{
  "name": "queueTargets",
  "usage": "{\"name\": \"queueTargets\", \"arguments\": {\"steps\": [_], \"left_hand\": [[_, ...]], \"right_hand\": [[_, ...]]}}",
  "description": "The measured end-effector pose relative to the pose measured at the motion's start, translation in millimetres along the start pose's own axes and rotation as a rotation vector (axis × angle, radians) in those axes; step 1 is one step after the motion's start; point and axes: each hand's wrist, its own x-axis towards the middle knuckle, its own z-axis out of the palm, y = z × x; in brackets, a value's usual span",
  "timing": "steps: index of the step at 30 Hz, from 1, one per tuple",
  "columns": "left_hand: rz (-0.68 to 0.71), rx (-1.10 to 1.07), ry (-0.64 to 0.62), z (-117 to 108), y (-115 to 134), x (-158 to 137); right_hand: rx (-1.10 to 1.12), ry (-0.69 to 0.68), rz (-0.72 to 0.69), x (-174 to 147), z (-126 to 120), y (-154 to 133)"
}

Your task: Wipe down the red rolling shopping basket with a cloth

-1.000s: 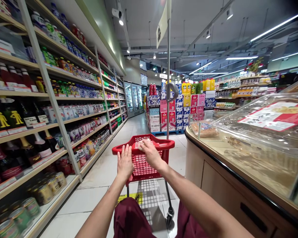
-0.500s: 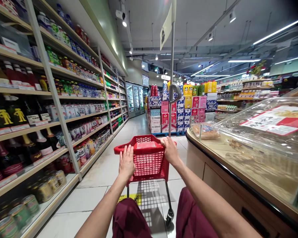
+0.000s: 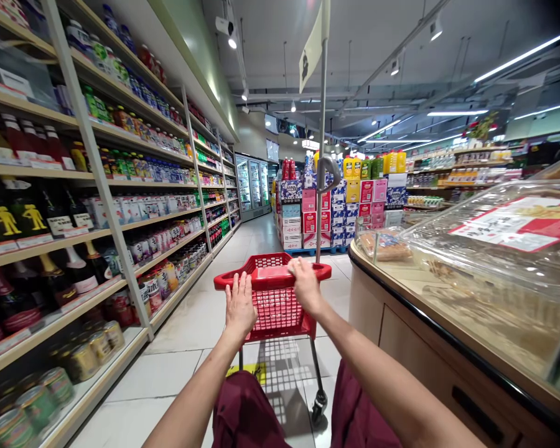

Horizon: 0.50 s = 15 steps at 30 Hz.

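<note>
A small red plastic shopping cart [image 3: 275,311] stands right in front of me, its thick red handle [image 3: 266,274] toward me. My left hand [image 3: 240,305] lies on the left part of the handle, fingers stretched out flat over it. On the handle's middle to right part rests my right hand [image 3: 305,286], its fingers curled closed. Something pale shows at its fingertips, too small to name. A grey metal pole [image 3: 322,124] with a flag [image 3: 310,53] on top rises from the cart's right side. The cart's basket is partly hidden behind the handle and my hands.
Shelves [image 3: 168,180] of bottles and cans line the left side. A counter [image 3: 401,323] with clear plastic food boxes [image 3: 508,230] stands close on the right. Ahead are stacked drink cartons [image 3: 317,218] and glass-door fridges [image 3: 252,183]. Tiled floor [image 3: 177,336] runs between.
My right hand has slid left along the handle, from its right end toward the middle. My left hand stays nearly in place, and the cart has hardly moved.
</note>
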Motion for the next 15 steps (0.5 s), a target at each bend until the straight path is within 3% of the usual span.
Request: {"name": "queueTargets", "arguments": {"steps": [4,10,15], "left_hand": [[0.015,0.010,0.009,-1,2,1],[0.007,0.020,0.011,1,1,1],[0.019,0.034,0.022,4,-1,1]], "right_hand": [[-0.038,-0.088,-0.133,1,13,-15],[-0.116,0.003,0.134,1,-8,12],[-0.072,-0.076,-0.128,-4,5,-2]]}}
